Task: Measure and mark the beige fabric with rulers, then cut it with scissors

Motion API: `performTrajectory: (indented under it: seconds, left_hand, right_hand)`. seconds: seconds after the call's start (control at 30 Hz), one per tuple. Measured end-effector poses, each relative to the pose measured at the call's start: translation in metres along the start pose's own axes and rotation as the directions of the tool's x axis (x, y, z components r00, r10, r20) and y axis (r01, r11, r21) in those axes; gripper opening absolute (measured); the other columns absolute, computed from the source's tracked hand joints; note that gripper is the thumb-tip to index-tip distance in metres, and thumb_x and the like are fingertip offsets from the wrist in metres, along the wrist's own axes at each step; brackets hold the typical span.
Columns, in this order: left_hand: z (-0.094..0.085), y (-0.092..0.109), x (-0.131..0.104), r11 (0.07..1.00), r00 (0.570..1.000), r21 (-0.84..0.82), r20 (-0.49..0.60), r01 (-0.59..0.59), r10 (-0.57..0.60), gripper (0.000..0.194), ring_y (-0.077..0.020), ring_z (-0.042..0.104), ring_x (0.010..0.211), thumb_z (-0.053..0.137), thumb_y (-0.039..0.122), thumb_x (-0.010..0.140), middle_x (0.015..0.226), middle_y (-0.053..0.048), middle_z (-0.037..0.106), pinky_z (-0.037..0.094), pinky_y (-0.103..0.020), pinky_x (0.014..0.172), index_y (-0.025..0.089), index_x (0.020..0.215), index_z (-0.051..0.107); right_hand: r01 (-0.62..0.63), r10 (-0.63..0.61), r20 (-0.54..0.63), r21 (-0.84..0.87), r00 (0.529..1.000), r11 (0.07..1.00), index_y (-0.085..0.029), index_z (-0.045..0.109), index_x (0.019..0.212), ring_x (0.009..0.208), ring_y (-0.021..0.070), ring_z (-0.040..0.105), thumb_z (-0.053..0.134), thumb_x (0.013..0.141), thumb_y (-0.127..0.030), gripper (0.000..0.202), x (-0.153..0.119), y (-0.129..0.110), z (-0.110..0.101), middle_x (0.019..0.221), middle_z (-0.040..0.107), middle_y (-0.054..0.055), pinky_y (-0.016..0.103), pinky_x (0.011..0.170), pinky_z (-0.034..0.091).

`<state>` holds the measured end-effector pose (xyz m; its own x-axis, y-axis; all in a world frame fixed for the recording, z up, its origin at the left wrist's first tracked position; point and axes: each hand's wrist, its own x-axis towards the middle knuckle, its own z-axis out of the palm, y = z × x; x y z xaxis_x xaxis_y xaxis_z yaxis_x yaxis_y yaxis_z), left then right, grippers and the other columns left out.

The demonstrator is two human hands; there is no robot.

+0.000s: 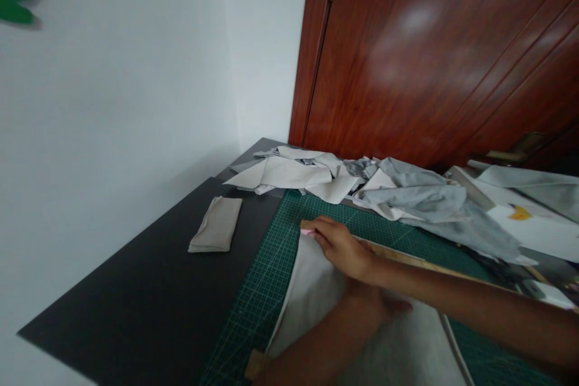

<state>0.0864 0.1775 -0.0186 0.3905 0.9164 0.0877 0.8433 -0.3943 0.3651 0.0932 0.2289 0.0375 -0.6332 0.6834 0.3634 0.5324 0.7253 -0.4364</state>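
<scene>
A light grey cloth (314,274) lies spread on a green cutting mat (265,271). Along its far edge runs a tan wooden strip (402,255). My right hand (339,247) is at the far left corner of the cloth, by the end of the strip. Its fingers are curled closed around a small pink piece, whose kind I cannot make out. My left hand (377,301) is blurred and lies low over the middle of the cloth, partly under my right forearm. One finger stretches out to the right; the others are hidden. Another tan wooden end (256,365) shows beside my left forearm.
A folded grey cloth (217,224) lies on the dark table (154,295) at left. Crumpled fabric scraps (307,175) are heaped along the back. A white box (538,226) stands at right, near dark scissors-like handles (497,268). A wall and a wooden door (407,72) border the table.
</scene>
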Motion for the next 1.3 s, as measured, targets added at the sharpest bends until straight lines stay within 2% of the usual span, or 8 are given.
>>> performTrajectory:
  seconds: [0.07, 0.13, 0.3, 0.6, 0.8, 0.93, 1.13, 1.3]
  left_hand:
    - [-0.002, 0.0, -0.001, 1.0, 1.0, -0.002, 0.019, 0.006, -0.006, 0.112, -0.0518, 0.007, 0.159, 0.055, 0.081, 0.081, 0.175, -0.012, 0.023, 0.002, -0.075, 0.126, 0.02, 0.169, 0.023]
    - [-0.002, 0.0, -0.002, 1.0, 0.999, -0.015, 0.052, 0.009, -0.008, 0.114, -0.0503, 0.005, 0.16, 0.053, 0.083, 0.082, 0.176, -0.011, 0.021, 0.002, -0.071, 0.127, 0.019, 0.17, 0.021]
    - [-0.002, 0.002, -0.005, 0.998, 0.994, -0.063, 0.107, -0.004, 0.011, 0.116, -0.0434, 0.005, 0.162, 0.042, 0.087, 0.086, 0.176, -0.013, 0.019, 0.001, -0.06, 0.132, 0.01, 0.169, 0.018]
    - [-0.003, 0.004, -0.006, 0.993, 0.99, -0.11, 0.14, 0.038, -0.022, 0.117, -0.0436, 0.01, 0.161, 0.052, 0.089, 0.084, 0.176, -0.012, 0.012, 0.002, -0.06, 0.132, 0.014, 0.169, 0.021]
    - [-0.008, 0.004, -0.008, 0.99, 0.988, -0.137, 0.15, 0.044, -0.023, 0.12, -0.0416, 0.007, 0.162, 0.055, 0.088, 0.084, 0.176, -0.013, 0.009, 0.003, -0.056, 0.133, 0.01, 0.169, 0.019]
    - [-0.01, 0.004, -0.009, 0.986, 0.987, -0.158, 0.158, 0.046, -0.021, 0.12, -0.0403, 0.007, 0.163, 0.058, 0.086, 0.083, 0.176, -0.012, 0.009, 0.005, -0.055, 0.134, 0.012, 0.169, 0.018]
    - [-0.011, 0.004, -0.01, 0.979, 0.989, -0.198, 0.144, 0.046, -0.017, 0.119, -0.04, 0.005, 0.163, 0.057, 0.085, 0.085, 0.176, -0.011, 0.006, 0.004, -0.057, 0.133, 0.013, 0.17, 0.014]
    - [-0.011, 0.004, -0.01, 0.98, 0.991, -0.195, 0.134, 0.049, -0.023, 0.117, -0.039, 0.004, 0.163, 0.056, 0.086, 0.085, 0.176, -0.011, 0.01, 0.0, -0.056, 0.133, 0.013, 0.169, 0.018]
  right_hand:
    - [-0.019, 0.019, 0.002, 0.03, 1.0, 0.999, -0.022, 0.075, 0.106, 0.1, 0.0212, 0.073, 0.052, 0.102, -0.015, 0.024, 0.018, 0.02, -0.003, 0.104, 0.078, 0.007, 0.032, 0.09, 0.057]
    - [-0.039, 0.039, 0.009, 0.019, 0.999, 0.999, -0.02, 0.075, 0.099, 0.093, 0.0205, 0.072, 0.056, 0.101, -0.015, 0.02, 0.03, 0.037, -0.003, 0.097, 0.077, 0.007, 0.031, 0.086, 0.055]
    - [-0.076, 0.076, 0.019, -0.028, 0.997, 0.997, -0.018, 0.077, 0.097, 0.094, 0.0224, 0.072, 0.057, 0.101, -0.013, 0.021, 0.044, 0.058, 0.006, 0.099, 0.079, 0.01, 0.032, 0.086, 0.052]
    - [-0.043, 0.054, 0.098, -0.111, 0.994, 0.993, -0.02, 0.076, 0.089, 0.093, 0.0204, 0.069, 0.06, 0.101, -0.015, 0.021, 0.052, 0.05, 0.015, 0.091, 0.076, 0.006, 0.03, 0.086, 0.048]
    - [-0.046, 0.066, 0.109, -0.169, 0.992, 0.984, -0.017, 0.075, 0.091, 0.093, 0.0194, 0.067, 0.057, 0.104, -0.018, 0.022, 0.051, 0.046, 0.015, 0.092, 0.073, 0.007, 0.028, 0.085, 0.047]
    - [-0.048, 0.075, 0.128, -0.207, 0.989, 0.977, -0.016, 0.075, 0.095, 0.096, 0.0191, 0.068, 0.055, 0.105, -0.018, 0.022, 0.049, 0.044, 0.016, 0.096, 0.074, 0.008, 0.027, 0.087, 0.048]
    - [-0.03, 0.089, 0.187, -0.297, 0.978, 0.954, -0.019, 0.077, 0.105, 0.1, 0.0205, 0.069, 0.052, 0.105, -0.017, 0.025, 0.049, 0.04, 0.01, 0.105, 0.076, 0.009, 0.029, 0.086, 0.047]
    - [0.003, 0.096, 0.241, -0.38, 0.966, 0.925, -0.019, 0.078, 0.099, 0.099, 0.0234, 0.068, 0.059, 0.1, -0.015, 0.02, 0.053, 0.033, 0.002, 0.101, 0.076, 0.01, 0.032, 0.088, 0.045]
